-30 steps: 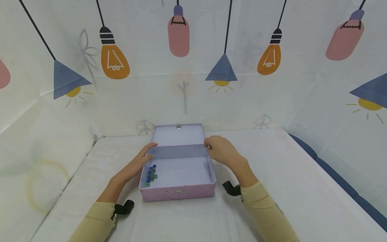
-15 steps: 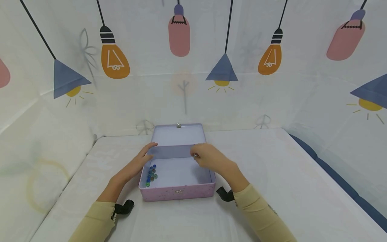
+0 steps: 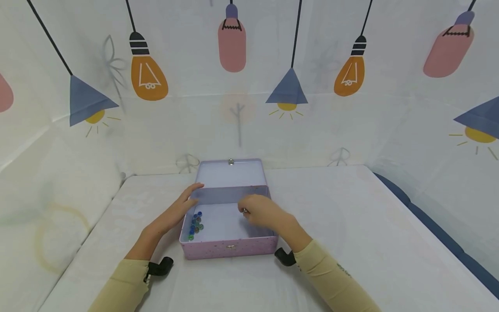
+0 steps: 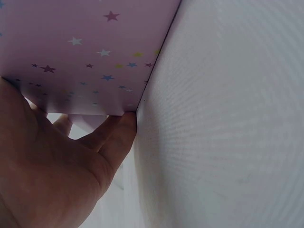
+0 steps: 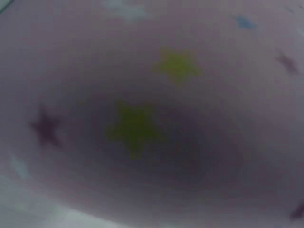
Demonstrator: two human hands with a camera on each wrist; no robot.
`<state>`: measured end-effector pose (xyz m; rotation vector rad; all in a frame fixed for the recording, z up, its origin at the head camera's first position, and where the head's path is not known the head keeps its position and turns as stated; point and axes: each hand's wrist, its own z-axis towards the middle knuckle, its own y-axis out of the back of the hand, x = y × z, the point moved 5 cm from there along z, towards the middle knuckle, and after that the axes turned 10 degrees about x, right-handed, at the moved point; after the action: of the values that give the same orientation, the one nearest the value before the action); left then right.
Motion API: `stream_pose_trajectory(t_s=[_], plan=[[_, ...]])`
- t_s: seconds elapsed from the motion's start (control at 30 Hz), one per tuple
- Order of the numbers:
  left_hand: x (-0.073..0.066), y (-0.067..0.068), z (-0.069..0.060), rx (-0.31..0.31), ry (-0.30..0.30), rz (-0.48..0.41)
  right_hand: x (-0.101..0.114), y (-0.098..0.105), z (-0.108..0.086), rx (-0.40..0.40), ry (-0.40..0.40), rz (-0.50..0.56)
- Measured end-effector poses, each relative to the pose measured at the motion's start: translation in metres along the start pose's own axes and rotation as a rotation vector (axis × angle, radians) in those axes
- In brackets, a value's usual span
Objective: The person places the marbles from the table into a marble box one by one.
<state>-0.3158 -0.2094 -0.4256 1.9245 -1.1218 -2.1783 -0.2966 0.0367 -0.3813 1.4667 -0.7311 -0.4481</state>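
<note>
A pink tin box with a star print stands with its lid tipped back. Several blue, green and brownish glass marbles lie along the left side of its floor. My left hand holds the box's back left corner, thumb at the rim; in the left wrist view the hand has its fingers reaching behind the starred side. Over the right half of the box, my right hand pinches a small shiny thing, mostly hidden by the fingers. The right wrist view shows only blurred starred side.
The box stands on a white cloth-covered table. Behind it hangs a white curtain with printed lamps and bulbs. Dark blue material shows beyond the table's right edge. A black wrist mount sits near the box's front right corner.
My right hand has moved left and nearer, from the box's back right corner to over its floor, with the small shiny thing. The left hand, box and marbles have stayed put.
</note>
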Motion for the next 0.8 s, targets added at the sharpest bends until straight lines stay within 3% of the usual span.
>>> stream_pose_trajectory(t_s=[0.33,0.63,0.8], plan=[[0.001,0.001,0.000,-0.003,0.007,-0.002,0.007,-0.010,0.003,0.037,-0.034,-0.111],[0.001,0.001,0.000,-0.003,0.012,0.001,0.004,-0.019,0.004,0.100,-0.086,-0.113],[0.001,0.001,0.001,-0.005,0.008,-0.001,0.002,-0.020,0.003,0.096,-0.099,-0.128]])
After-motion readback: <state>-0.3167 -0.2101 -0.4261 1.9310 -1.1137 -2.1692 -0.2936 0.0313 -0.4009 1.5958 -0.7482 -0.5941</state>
